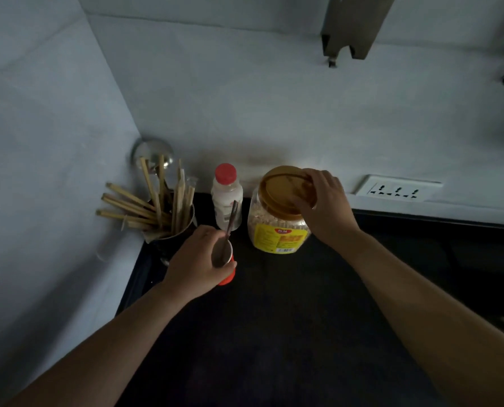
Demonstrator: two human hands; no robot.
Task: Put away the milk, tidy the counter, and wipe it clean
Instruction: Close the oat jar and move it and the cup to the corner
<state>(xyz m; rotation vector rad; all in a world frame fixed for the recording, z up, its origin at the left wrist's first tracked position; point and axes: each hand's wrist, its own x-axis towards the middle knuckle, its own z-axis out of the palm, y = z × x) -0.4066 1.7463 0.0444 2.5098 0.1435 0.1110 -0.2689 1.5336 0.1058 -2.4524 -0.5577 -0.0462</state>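
The left hand [196,255] grips a red cup [227,278] with 1 spoon [232,215] in it; the right hand [327,207] clasps the brown lid [283,190] of the jar [277,233]. The milk bottle [226,198] stands upright just beyond the cup, between the 2 grips.

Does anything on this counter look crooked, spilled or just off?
The brown lid on the oats jar sits tilted, not seated flat, with the right hand gripping it. The chopsticks splay sideways out of their holder. No spill shows on the dark counter.
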